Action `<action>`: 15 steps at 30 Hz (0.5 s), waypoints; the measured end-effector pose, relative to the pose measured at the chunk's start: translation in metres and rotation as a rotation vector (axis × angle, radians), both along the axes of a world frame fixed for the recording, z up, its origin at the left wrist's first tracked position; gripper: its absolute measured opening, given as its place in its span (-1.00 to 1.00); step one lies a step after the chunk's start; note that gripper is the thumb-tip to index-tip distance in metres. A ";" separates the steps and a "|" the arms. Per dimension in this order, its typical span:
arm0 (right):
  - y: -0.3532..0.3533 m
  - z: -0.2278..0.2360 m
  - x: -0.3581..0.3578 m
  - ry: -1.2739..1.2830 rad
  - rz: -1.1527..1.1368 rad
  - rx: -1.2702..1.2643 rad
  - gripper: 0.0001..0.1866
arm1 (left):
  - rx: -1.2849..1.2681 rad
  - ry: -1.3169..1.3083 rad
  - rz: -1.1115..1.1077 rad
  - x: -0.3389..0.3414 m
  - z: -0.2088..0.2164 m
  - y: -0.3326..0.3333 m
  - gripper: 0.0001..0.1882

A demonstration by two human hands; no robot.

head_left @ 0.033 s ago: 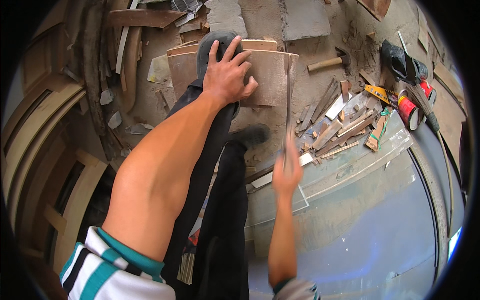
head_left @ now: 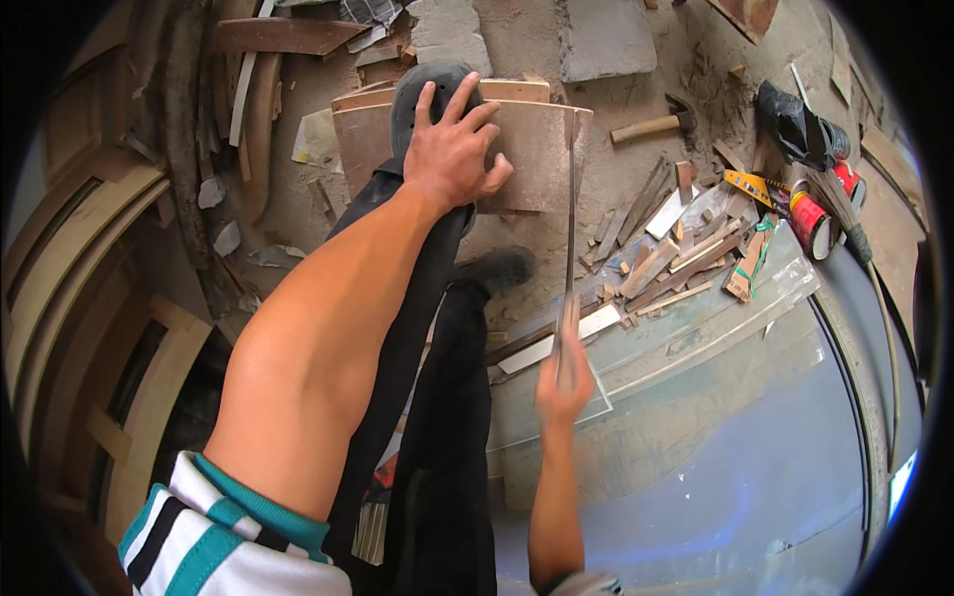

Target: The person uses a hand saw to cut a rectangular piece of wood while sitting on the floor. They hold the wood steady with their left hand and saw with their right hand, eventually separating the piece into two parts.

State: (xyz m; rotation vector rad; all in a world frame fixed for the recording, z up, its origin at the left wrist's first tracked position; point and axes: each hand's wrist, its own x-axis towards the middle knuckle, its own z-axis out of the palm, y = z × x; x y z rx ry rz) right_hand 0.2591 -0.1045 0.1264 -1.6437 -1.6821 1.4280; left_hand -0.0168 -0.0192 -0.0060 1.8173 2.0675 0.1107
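A wide brown wooden board lies propped up at the top centre, under my left shoe. My left hand rests on the shoe with its fingers spread, the thumb reaching out over the board. My right hand, slightly blurred, is closed around the handle of a handsaw, whose thin blade shows edge-on. The blade runs away from me into the board near its right end, where a narrow strip lies to the right of the cut line. The saw's handle is mostly hidden in my fist.
Right of the board lies a hammer. Below it are wood offcuts, a yellow level and a red can. A grey sheet covers the lower right. Curved wooden frames stand at left; my other shoe is close to the blade.
My right hand has drawn the saw back toward me, so less of the blade reaches past the board's far edge. My left hand and the board have stayed in place.
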 end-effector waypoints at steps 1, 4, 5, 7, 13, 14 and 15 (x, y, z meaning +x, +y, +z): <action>-0.025 0.031 0.018 -0.015 0.010 -0.085 -0.42 | -0.012 0.005 0.006 0.001 0.003 -0.002 -0.63; -0.014 0.026 0.010 0.043 -0.006 -0.065 -0.44 | -0.020 0.012 0.009 -0.001 0.004 -0.006 -0.63; 0.006 0.001 -0.001 0.022 0.005 -0.042 -0.46 | -0.007 0.017 0.009 -0.002 0.003 -0.002 -0.63; 0.080 -0.077 -0.039 -0.101 -0.017 -0.044 -0.50 | -0.011 0.012 -0.032 0.006 0.001 0.012 -0.63; 0.005 0.007 0.000 -0.006 0.026 -0.072 -0.48 | -0.032 0.012 -0.004 -0.003 0.001 -0.003 -0.62; -0.008 0.020 0.011 -0.007 0.022 -0.078 -0.49 | -0.026 0.015 -0.003 0.000 0.004 0.000 -0.62; -0.021 0.033 0.021 0.000 0.025 -0.089 -0.50 | -0.024 0.027 0.002 -0.001 0.005 0.001 -0.62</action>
